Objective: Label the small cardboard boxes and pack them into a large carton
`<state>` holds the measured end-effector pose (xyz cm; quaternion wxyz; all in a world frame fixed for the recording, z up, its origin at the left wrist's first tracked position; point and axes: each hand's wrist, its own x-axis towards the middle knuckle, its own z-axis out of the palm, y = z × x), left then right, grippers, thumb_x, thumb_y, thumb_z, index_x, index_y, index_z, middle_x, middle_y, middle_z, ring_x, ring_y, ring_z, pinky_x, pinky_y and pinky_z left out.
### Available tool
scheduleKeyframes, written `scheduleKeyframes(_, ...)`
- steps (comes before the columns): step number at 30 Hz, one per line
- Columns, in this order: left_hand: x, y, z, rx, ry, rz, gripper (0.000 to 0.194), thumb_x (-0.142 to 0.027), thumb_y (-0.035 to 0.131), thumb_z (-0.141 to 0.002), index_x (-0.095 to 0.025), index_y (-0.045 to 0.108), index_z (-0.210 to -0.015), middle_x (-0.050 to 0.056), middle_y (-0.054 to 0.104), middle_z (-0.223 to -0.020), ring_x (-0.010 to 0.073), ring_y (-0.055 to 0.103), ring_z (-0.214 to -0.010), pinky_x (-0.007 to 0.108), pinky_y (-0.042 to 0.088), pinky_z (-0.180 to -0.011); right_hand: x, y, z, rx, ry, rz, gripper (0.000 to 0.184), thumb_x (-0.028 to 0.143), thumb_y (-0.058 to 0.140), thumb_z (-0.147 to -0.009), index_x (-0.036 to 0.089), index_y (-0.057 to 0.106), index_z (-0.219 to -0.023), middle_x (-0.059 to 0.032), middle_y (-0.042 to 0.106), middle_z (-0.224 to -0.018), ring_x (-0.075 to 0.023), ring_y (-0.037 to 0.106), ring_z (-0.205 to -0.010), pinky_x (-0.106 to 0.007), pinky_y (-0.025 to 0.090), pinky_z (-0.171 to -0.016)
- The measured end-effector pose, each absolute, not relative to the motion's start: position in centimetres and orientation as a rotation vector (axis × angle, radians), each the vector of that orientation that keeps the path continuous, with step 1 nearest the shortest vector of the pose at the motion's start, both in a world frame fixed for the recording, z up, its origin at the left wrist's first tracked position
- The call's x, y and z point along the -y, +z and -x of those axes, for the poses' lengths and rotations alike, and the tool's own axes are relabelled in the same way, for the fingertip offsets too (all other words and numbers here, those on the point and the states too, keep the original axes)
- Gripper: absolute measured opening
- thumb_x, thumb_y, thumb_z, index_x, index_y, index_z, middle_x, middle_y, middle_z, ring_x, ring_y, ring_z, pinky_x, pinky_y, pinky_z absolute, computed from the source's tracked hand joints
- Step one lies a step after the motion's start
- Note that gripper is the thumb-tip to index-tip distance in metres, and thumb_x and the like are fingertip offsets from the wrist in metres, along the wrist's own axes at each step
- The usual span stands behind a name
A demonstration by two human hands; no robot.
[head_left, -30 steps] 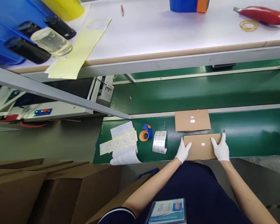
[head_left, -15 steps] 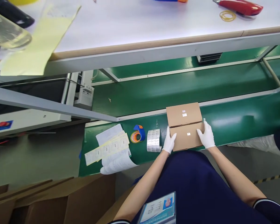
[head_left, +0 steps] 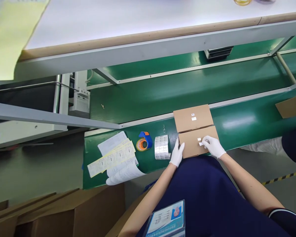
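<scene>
Two flat brown cardboard boxes lie edge to edge on the green bench. The near cardboard box (head_left: pixel 191 147) has one small white label (head_left: pixel 199 139) near its middle. At that box's left edge, my gloved left hand (head_left: pixel 177 153) grips it, thumb on top and fingers along the side. My gloved right hand (head_left: pixel 212 146) is closed in a pinch over the box's right half. Its fingertips are on a second small label (head_left: pixel 201 144) just below the first. The far cardboard box (head_left: pixel 186 120) carries two small labels, one above the other.
Left of the boxes are a roll of silvery label stickers (head_left: pixel 161 147), a blue tape dispenser (head_left: pixel 145 141) and printed sheets (head_left: pixel 113 158). A white shelf (head_left: pixel 138 19) overhangs the bench (head_left: pixel 236 128). At right, another person's sleeve (head_left: pixel 263 145) and a piece of cardboard (head_left: pixel 292 107) show.
My right hand has left the near box's right edge and moved in over its middle, where a second label now shows. My left hand stays at the left edge. Cardboard appears at right.
</scene>
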<state>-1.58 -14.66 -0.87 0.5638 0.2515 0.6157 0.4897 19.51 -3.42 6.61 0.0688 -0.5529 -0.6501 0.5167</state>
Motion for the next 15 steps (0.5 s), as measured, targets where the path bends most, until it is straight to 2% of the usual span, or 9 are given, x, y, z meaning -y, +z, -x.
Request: scheduleKeyframes(15, 14.55, -0.26, 1.67, -1.417, 1.181, -0.618, 0.071, -0.054, 0.055, -0.098, -0.029, 0.032, -0.16, 0.005, 0.047, -0.158, 0.0249, 0.042, -0.147, 0.043, 0.031, -0.125, 4.34, 5.91, -18.37, 2.086, 1.329, 1.756, 0.021, 0.033, 0.048, -0.093, 0.024, 0.064, -0.085, -0.0007, 0.072, -0.078, -0.0189, 0.064, -0.074, -0.028, 0.044, -0.072)
